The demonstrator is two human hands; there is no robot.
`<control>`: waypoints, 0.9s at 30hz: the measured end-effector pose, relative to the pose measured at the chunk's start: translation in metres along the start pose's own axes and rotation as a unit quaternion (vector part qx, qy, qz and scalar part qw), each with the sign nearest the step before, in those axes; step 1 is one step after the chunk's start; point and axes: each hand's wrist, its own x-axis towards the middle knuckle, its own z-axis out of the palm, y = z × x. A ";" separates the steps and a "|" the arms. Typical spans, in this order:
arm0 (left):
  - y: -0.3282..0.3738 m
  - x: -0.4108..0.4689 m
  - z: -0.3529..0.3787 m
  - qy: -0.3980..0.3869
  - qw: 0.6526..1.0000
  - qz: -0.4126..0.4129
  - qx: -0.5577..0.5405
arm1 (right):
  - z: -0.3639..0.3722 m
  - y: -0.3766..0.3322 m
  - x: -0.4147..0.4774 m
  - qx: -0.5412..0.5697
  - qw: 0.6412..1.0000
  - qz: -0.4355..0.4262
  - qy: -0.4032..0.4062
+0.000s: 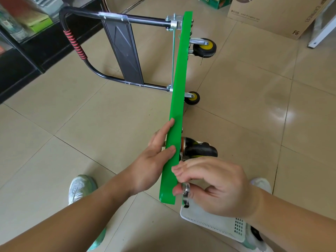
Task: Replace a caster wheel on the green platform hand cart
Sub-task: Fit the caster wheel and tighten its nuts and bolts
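The green platform hand cart stands on its long edge on the tiled floor, its black handle folded out to the left. Two caster wheels show at the far end of its underside, and a third caster wheel sits near me. My left hand lies against the deck's near end, fingers straight along it and thumb on the top edge. My right hand pinches a small shiny metal tool at the underside, just below the near caster.
A white perforated plastic basket sits on the floor under my right hand. My two shoes flank the cart's near end. Cardboard boxes stand at the back right, and a dark shelf unit at the left.
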 end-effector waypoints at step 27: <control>-0.001 0.004 -0.005 -0.020 0.997 -0.011 -0.069 | -0.031 0.035 0.068 0.274 0.867 0.377 0.177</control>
